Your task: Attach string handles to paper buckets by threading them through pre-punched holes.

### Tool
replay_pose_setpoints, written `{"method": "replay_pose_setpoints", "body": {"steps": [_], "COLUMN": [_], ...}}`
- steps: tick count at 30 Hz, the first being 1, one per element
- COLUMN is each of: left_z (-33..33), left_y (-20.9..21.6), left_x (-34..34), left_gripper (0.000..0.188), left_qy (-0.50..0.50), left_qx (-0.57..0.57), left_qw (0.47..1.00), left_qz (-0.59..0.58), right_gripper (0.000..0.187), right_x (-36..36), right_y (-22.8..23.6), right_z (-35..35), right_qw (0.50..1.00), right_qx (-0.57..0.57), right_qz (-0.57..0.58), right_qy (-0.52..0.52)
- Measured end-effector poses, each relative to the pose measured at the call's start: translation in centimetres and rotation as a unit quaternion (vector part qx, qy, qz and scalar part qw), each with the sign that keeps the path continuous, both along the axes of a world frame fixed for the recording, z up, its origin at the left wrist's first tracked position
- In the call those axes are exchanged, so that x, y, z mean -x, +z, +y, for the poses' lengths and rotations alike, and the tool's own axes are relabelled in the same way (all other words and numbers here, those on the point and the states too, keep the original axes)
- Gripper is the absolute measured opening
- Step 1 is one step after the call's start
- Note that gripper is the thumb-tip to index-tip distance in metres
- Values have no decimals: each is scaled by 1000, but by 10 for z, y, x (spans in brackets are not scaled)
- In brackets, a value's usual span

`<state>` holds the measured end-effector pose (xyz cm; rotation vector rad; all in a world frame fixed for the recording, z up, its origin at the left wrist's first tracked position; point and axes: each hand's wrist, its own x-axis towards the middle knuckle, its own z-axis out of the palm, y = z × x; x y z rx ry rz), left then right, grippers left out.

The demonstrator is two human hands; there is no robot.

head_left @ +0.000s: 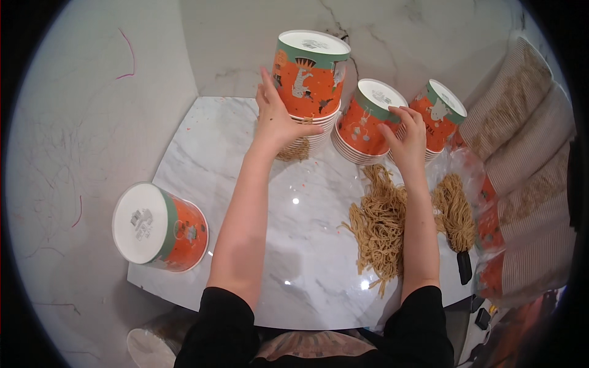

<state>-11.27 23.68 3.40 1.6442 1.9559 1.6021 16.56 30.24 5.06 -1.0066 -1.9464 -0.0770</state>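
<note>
A tall stack of upside-down paper buckets (pixel 310 83), orange with a green band and white base, stands at the back middle. My left hand (pixel 277 119) lies against its left side, fingers stretched upward and thumb across the front, apart from the fingers. To its right is a shorter stack of the same buckets (pixel 363 130). My right hand (pixel 407 136) is at that stack's right edge, fingers bent and thumb spread away from them. Whether its fingertips touch the bucket is hard to tell. A third stack (pixel 437 116) stands behind my right hand.
A pile of tan strands (pixel 377 224) lies beside my right forearm. Right of it is a tan bundle (pixel 455 211) with a black end. Plastic-wrapped bucket stacks (pixel 521 141) lean at the right. One bucket (pixel 178 230) stands at the left edge of the marble-patterned table (pixel 307 245).
</note>
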Motion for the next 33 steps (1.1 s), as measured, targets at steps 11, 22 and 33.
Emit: {"method": "replay_pose_setpoints", "body": {"steps": [11, 22, 33], "left_z": [5, -8, -69], "left_y": [-10, 14, 82], "left_x": [15, -15, -60], "left_gripper": [147, 142, 75], "left_qy": [20, 51, 16], "left_qx": [55, 144, -93], "left_qw": [997, 986, 995], "left_qz": [42, 62, -13], "right_gripper": [30, 31, 23], "right_x": [-8, -17, -16], "right_y": [7, 31, 80], "right_z": [8, 0, -77], "right_qw": [998, 988, 898], "right_qx": [-12, -53, -138], "right_qz": [55, 144, 329], "right_qy": [-3, 12, 259]}}
